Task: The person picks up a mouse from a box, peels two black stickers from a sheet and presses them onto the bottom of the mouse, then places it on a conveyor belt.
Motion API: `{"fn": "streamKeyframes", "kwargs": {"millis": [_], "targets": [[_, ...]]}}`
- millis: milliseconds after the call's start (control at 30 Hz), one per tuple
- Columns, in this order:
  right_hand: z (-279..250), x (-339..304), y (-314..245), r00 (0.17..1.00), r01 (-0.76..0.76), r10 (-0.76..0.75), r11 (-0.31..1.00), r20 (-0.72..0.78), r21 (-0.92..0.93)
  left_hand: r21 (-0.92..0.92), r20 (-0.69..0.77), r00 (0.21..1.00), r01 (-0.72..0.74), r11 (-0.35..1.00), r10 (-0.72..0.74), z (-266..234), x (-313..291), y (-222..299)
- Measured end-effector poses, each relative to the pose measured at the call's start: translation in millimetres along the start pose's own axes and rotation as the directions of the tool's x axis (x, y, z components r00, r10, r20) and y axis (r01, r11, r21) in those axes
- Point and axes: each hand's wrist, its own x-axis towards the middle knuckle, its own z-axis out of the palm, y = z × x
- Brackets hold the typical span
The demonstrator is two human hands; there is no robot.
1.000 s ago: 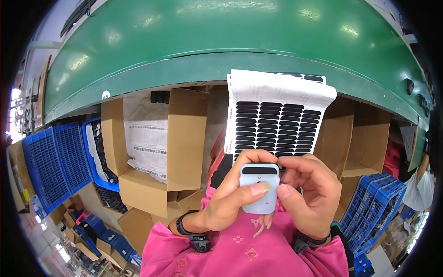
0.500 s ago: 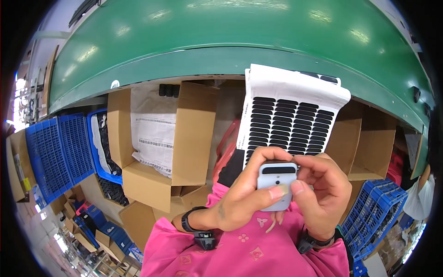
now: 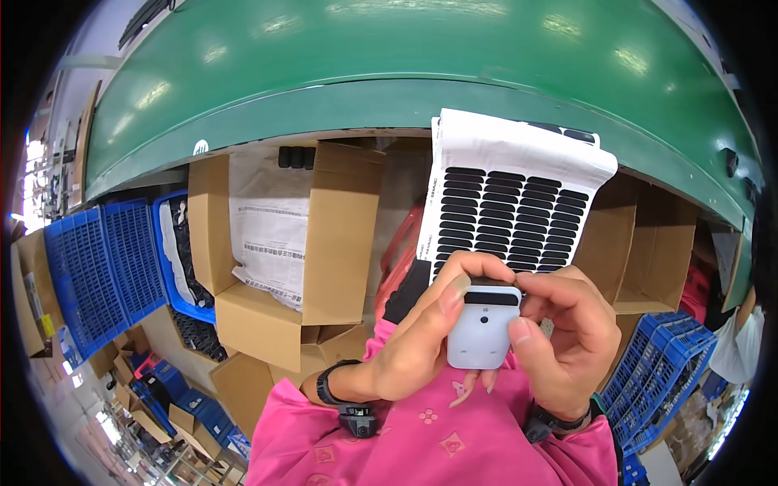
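A small pale blue-white plastic case point(image 3: 478, 347), with rounded corners and a dark dot on its face, is held up before my pink clothing. Across its upper end lies a black strip point(image 3: 492, 298). My left hand point(image 3: 409, 348) wraps the case's left side, thumb tip by the strip's left end, forefinger arched over the top. My right hand point(image 3: 571, 344) grips the right side, its thumb on the edge and forefinger at the top corner. A small pale bit point(image 3: 547, 327) shows inside the right hand; what it is I cannot tell. Beyond lies a white sheet of black oblong stickers point(image 3: 512, 215).
A green table point(image 3: 389, 49) spans the far side, with the sticker sheet hanging over its edge. Open cardboard boxes point(image 3: 344, 235) stand below it. Blue crates sit at left point(image 3: 109, 271) and right point(image 3: 656, 381). Dark bands with small devices circle both wrists.
My left thumb has slid from the middle of the case's face up to the strip's left end, uncovering the face. The case has shifted slightly left. My right hand has barely moved.
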Motion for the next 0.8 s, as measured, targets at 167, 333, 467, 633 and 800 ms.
{"fn": "streamKeyframes", "kwargs": {"millis": [167, 333, 467, 633, 800], "targets": [[0.1, 2.3, -1.3, 1.000, 0.019, -0.018, 0.999, 0.002, -0.029, -0.061, 0.023, 0.999, 0.027, 0.998, -0.025, 0.2, 0.1, 1.5], [0.1, 3.1, -1.0, 1.000, 0.020, -0.020, 0.999, -0.001, -0.030, -0.056, 0.008, 0.999, 0.039, 0.998, -0.039, 1.9, -0.6, 4.1], [0.8, 2.9, 1.0, 1.000, 0.023, -0.023, 1.000, -0.008, -0.015, -0.027, -0.039, 0.997, 0.058, 0.998, -0.059, 4.2, -2.0, 3.9], [1.9, 1.7, 3.4, 1.000, 0.003, -0.002, 0.999, -0.017, 0.037, -0.021, -0.038, 0.994, 0.104, 0.994, -0.105, 6.5, -4.7, 6.8], [2.2, -1.6, 5.8, 0.998, -0.046, 0.049, 0.996, -0.042, 0.078, -0.004, -0.038, 0.996, 0.077, 0.997, -0.078, 9.3, -3.5, 6.3]]}}
